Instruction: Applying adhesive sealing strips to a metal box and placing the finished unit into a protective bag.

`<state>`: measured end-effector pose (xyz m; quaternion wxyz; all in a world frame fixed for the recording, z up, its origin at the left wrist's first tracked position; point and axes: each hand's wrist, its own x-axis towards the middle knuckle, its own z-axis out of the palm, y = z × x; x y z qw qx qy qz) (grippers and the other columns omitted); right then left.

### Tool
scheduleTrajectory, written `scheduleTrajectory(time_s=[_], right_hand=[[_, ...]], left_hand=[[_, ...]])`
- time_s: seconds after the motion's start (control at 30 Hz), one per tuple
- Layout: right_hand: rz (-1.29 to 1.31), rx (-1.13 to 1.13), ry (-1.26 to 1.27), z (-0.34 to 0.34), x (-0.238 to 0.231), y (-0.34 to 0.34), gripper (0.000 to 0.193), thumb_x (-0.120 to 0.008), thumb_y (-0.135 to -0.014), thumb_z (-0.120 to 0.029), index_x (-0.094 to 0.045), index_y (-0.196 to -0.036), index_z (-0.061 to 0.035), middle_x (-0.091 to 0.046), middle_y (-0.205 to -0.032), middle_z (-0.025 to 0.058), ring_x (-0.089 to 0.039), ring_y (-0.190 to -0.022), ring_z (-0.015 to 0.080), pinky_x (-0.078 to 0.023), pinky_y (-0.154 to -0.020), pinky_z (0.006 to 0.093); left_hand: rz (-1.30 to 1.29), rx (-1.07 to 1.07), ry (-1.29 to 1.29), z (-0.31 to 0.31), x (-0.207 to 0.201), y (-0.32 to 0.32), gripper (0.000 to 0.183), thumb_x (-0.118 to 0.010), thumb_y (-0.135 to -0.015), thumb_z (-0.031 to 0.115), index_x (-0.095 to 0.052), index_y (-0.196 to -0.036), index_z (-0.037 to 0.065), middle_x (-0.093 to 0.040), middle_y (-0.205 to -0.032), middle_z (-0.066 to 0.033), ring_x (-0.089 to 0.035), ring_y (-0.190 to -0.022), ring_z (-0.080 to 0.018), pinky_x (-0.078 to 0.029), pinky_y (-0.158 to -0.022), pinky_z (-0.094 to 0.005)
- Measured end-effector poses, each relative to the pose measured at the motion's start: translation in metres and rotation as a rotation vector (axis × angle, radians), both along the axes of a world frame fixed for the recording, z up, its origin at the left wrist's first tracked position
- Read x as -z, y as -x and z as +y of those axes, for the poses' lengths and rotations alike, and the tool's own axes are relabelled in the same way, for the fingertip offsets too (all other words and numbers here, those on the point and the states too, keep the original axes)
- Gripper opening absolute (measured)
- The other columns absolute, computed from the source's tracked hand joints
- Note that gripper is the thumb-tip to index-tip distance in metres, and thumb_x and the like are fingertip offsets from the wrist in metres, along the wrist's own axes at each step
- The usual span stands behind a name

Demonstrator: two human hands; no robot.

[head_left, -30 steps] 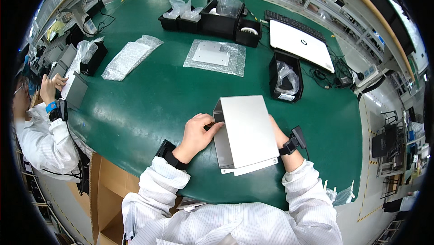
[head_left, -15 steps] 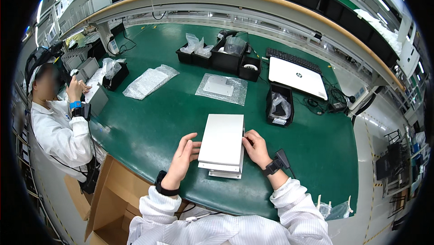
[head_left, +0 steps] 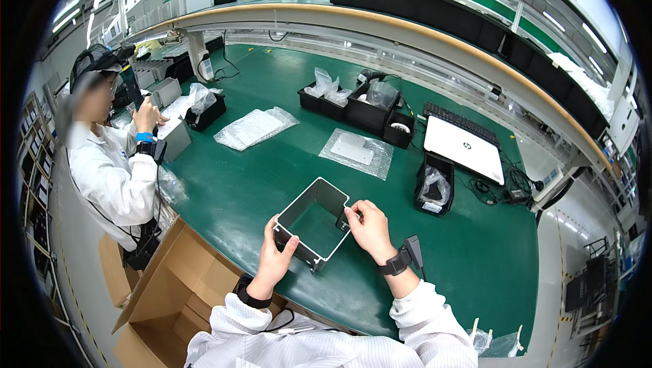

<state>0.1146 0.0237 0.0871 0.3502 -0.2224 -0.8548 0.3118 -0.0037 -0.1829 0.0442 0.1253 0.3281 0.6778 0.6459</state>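
Observation:
A rectangular metal housing (head_left: 331, 196) with a pale rim and dark inner walls is tilted at the near middle of the green table. The tabletop shows through its open middle, and one corner of the rim is notched. My left hand (head_left: 276, 256) grips its near left wall, thumb over the rim and fingers on the outside. At the notched right side, the fingers of my right hand (head_left: 369, 230) pinch the rim next to a small dark piece inside. Whether that piece is fixed to the wall I cannot tell.
A flat metal plate (head_left: 353, 149) lies on bubble wrap beyond the housing, with more bubble wrap (head_left: 252, 129) farther left. Black bins (head_left: 435, 185) and a white laptop (head_left: 464, 149) stand right and back. An open cardboard box (head_left: 159, 269) is near left; a co-worker (head_left: 112, 171) handles something beyond it.
The housing has been turned from its flat white face to its open side. My left hand has closed on it, and my right hand now pinches its rim. The view has shifted left.

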Motion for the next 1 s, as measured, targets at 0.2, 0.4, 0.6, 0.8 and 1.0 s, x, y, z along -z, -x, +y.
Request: scheduleTrajectory(time_s=[0.2,0.4,0.6,0.8,1.0], right_hand=[[0.119,-0.200,0.511,-0.007,0.013,0.015,0.026,-0.058,-0.097,-0.017,-0.065,-0.117,-0.0012,-0.061,-0.103,0.0119,-0.066,-0.082,0.0220,-0.054,-0.076,0.0314],[0.025,-0.289,0.298,-0.044,0.064,0.000,0.065,-0.063,-0.091,-0.005,-0.033,-0.149,-0.0053,-0.046,-0.135,0.0162,-0.057,-0.111,0.0239,-0.050,-0.094,0.0342],[-0.099,-0.337,0.040,-0.050,0.063,-0.011,0.051,-0.065,-0.084,-0.007,-0.053,-0.134,-0.0066,-0.053,-0.132,0.0173,-0.050,-0.121,0.0352,-0.040,-0.105,0.0424],[-0.171,-0.349,-0.078,-0.054,0.065,-0.007,0.044,-0.062,-0.085,-0.010,-0.059,-0.129,-0.0126,-0.056,-0.129,0.0082,-0.048,-0.122,0.0296,-0.038,-0.103,0.0418],[-0.160,-0.352,-0.053,-0.051,0.062,-0.007,0.037,-0.060,-0.085,-0.008,-0.063,-0.122,-0.0118,-0.056,-0.128,0.0086,-0.048,-0.123,0.0296,-0.038,-0.103,0.0422]], left_hand=[[-0.049,-0.104,-0.112,-0.006,-0.017,0.015,0.078,-0.072,-0.090,0.029,-0.027,-0.148,0.001,-0.050,-0.134,-0.0229,-0.052,-0.122,-0.0299,-0.042,-0.102,-0.0386],[0.659,-0.182,0.573,-0.014,-0.056,-0.005,0.115,-0.090,-0.060,0.045,-0.029,-0.151,0.010,-0.007,-0.157,-0.0312,-0.017,-0.142,-0.0521,-0.024,-0.114,-0.0565],[0.663,-0.132,0.432,0.013,-0.036,0.061,0.096,-0.086,-0.062,0.041,-0.042,-0.138,0.002,-0.007,-0.154,-0.0350,-0.023,-0.137,-0.0537,-0.029,-0.112,-0.0580],[0.641,-0.090,0.525,0.067,-0.021,0.166,0.090,-0.086,-0.064,0.038,-0.043,-0.137,0.005,0.004,-0.156,-0.0362,-0.013,-0.141,-0.0576,-0.028,-0.113,-0.0577],[0.654,-0.248,0.408,0.117,-0.015,0.175,0.112,-0.087,-0.069,0.024,-0.016,-0.156,0.028,0.004,-0.162,-0.0203,-0.012,-0.143,-0.0564,-0.032,-0.105,-0.0692]])
